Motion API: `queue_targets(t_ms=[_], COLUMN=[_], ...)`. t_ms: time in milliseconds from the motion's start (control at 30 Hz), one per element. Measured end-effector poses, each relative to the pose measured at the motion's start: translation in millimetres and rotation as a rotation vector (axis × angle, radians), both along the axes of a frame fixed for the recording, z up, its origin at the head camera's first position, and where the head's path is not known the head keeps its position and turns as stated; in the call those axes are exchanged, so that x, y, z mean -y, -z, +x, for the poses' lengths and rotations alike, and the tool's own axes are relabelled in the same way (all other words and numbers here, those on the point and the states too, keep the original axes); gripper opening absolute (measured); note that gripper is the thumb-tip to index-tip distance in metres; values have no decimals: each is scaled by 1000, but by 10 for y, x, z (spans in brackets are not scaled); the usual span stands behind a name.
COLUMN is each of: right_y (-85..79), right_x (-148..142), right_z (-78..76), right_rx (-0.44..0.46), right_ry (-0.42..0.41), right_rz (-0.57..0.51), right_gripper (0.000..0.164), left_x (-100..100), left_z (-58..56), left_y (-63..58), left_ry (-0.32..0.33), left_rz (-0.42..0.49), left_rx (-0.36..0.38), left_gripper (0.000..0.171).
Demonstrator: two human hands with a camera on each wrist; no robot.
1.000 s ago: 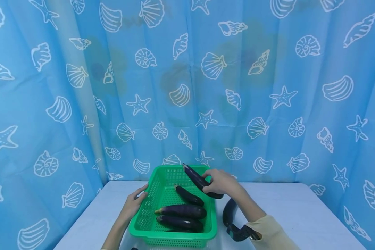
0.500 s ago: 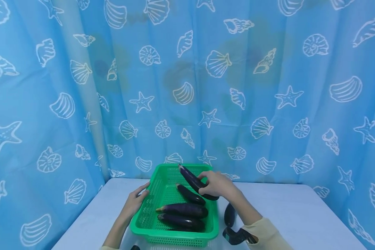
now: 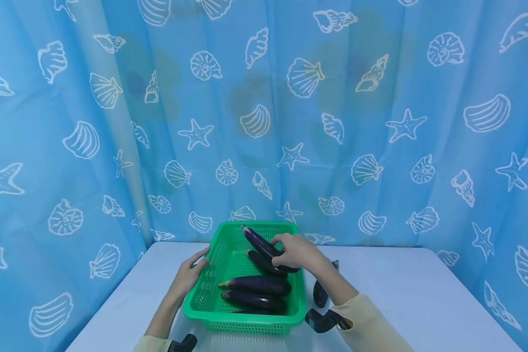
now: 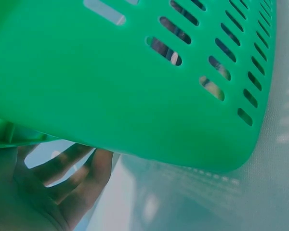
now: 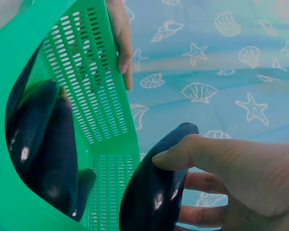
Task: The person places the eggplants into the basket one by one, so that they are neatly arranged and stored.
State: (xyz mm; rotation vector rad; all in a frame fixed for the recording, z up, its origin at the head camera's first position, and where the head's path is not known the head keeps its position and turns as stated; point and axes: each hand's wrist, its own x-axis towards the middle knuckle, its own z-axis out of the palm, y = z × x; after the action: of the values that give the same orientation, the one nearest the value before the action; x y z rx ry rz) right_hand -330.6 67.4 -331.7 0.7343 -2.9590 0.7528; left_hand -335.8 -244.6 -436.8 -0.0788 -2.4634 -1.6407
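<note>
My right hand [image 3: 297,252] pinches a dark purple eggplant [image 3: 256,239] between thumb and fingers, over the far right part of the green basket [image 3: 242,319]. The held eggplant lies slanted, its stem end toward the back left, and overlaps a smaller eggplant [image 3: 259,262] in the head view. Nearer the front of the basket, more eggplants [image 3: 259,285] lie crosswise. My left hand [image 3: 189,276] touches the basket's left side at the rim; its fingers [image 4: 84,185] look fairly straight below the rim in the left wrist view.
Another eggplant [image 3: 320,294] lies on the white table [image 3: 391,293] right of the basket, partly behind my right forearm. A blue shell-patterned curtain [image 3: 264,146] hangs behind the table. Black wrist devices [image 3: 321,321] show near both sleeves.
My right hand has moved left and lower with the eggplant, from above the basket's right rim to over its inside. My left hand stays at the basket's left side.
</note>
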Motion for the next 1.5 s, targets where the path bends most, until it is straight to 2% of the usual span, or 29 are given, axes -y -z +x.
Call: queue_targets(t_ms=[500, 667, 1133, 1500], right_y=[36, 49, 145, 167], right_x=[90, 131, 272, 327], right_z=[-80, -137, -214, -312], right_rx=[9, 31, 100, 142], right_ry=[-11, -3, 17, 35], right_rz=[63, 102, 197, 212], right_gripper=[46, 48, 50, 46], left_x=[20, 26, 22, 10], left_z=[32, 5, 28, 19], left_y=[-26, -18, -46, -35], left_ry=[28, 17, 20, 4], left_rz=[-4, -6, -2, -3], left_rx=[0, 3, 9, 11], left_gripper=[48, 47, 47, 46])
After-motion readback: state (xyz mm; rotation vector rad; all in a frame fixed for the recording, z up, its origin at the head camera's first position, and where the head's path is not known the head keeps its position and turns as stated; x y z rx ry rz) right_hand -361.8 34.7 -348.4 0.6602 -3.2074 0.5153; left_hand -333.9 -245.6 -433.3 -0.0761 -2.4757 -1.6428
